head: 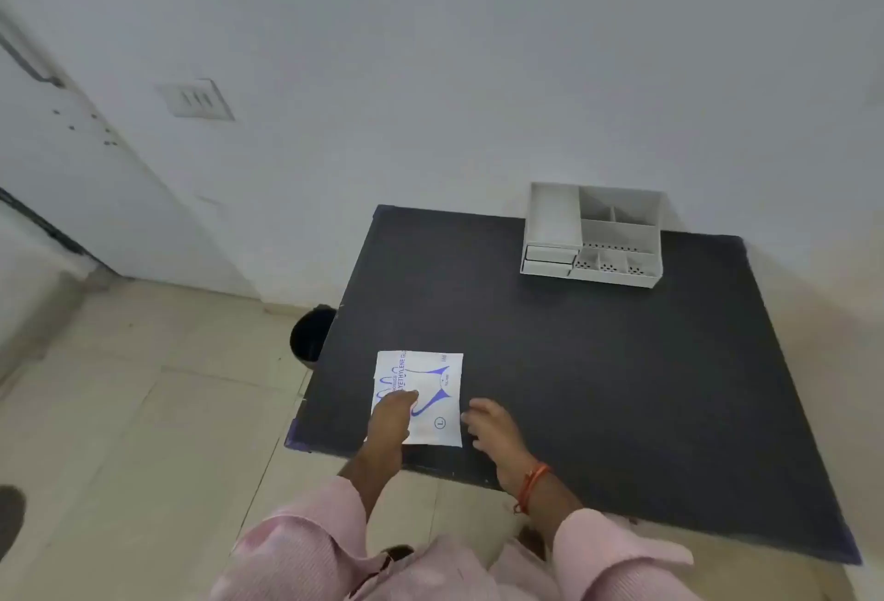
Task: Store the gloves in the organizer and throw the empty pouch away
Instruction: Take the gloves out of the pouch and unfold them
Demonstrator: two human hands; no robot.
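We see the glove pouch (423,397) flat on the dark table (598,361), the left hand (390,416) pressing its near-left part, the right hand (492,426) (fingers spread) touching its right edge; the organizer (593,234) stands at the far side, a bin (311,335) beside the table.

Under the left hand (390,416), a flat paper-looking pouch (423,397), white and faintly sheened, printed in blue, with the right hand (492,428) just at its right edge and a thin orange thread band (533,485) round that wrist. Beneath both, a dark matt table top (598,361) with a fine, slightly rough grain; far beyond the hands, a pale grey organizer (593,234) of smooth matt plastic, some compartment floors perforated. Nearest the camera, soft ribbed pink cloth sleeves (617,552); left of the table, glossy beige floor tiles (143,385) and a black bin (313,335), material unclear.
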